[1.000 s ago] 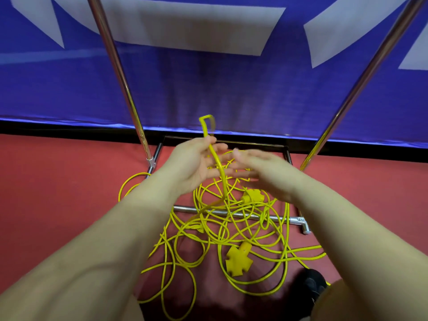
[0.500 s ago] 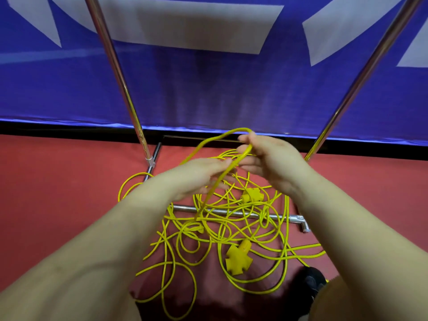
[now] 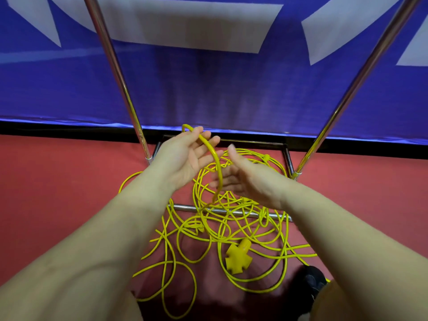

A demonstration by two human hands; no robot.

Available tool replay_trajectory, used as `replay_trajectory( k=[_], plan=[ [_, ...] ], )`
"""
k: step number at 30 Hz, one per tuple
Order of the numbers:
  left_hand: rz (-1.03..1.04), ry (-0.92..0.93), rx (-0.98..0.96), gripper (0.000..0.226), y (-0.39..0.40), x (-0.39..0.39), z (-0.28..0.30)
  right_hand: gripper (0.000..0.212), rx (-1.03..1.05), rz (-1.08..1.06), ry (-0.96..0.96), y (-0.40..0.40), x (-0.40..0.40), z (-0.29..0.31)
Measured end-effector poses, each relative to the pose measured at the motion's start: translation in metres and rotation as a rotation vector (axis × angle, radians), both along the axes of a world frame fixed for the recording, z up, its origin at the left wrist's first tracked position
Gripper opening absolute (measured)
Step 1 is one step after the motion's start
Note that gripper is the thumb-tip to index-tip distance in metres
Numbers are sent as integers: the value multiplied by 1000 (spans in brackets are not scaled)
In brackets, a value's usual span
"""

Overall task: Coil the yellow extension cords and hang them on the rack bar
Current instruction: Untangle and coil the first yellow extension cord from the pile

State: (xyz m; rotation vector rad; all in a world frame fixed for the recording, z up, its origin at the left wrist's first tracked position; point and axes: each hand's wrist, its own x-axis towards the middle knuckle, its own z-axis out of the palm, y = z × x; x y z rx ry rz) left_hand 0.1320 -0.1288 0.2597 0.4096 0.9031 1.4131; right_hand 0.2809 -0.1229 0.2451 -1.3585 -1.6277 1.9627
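Lying nearest the camera, a dark shoe (image 3: 311,282) sits at the bottom right on the red floor (image 3: 58,193). Just beyond it the yellow cords (image 3: 231,218) sprawl in a loose tangle of loops across the floor, with a yellow multi-outlet plug (image 3: 238,257) resting near the front of the heap. A low chrome crossbar (image 3: 234,212) of the rack runs left to right through the middle of the tangle, with several loops draped over and under it.

Above the heap, both bare forearms reach forward. The left hand (image 3: 183,158) is raised with its palm turned inward and its fingers loosely spread; one strand of cord (image 3: 216,163) arches over its fingertips and curves down between the two hands toward the pile. Whether those fingers pinch the strand or merely carry it cannot be told. The right hand (image 3: 250,181) is just beside the strand, fingers straight and blurred, gripping nothing visible.

Farther back, two chrome uprights (image 3: 120,77) rise from the rack's dark base frame (image 3: 286,156), one at the left and one slanting up at the right. Behind them, a black strip meets the floor below a blue banner (image 3: 220,84) with white shapes.
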Motion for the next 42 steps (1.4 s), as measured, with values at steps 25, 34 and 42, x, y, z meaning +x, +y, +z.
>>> replay_trajectory(
  k=[25,34,42],
  plan=[
    [-221,304,74,16,-3,8,-8,20,312,48,-102,2,14,-3],
    [-932,1336,67,26,-12,5,-31,25,123,-408,290,17,21,17],
    [-540,812,38,25,-7,5,-21,24,257,-292,76,19,25,11]
  ],
)
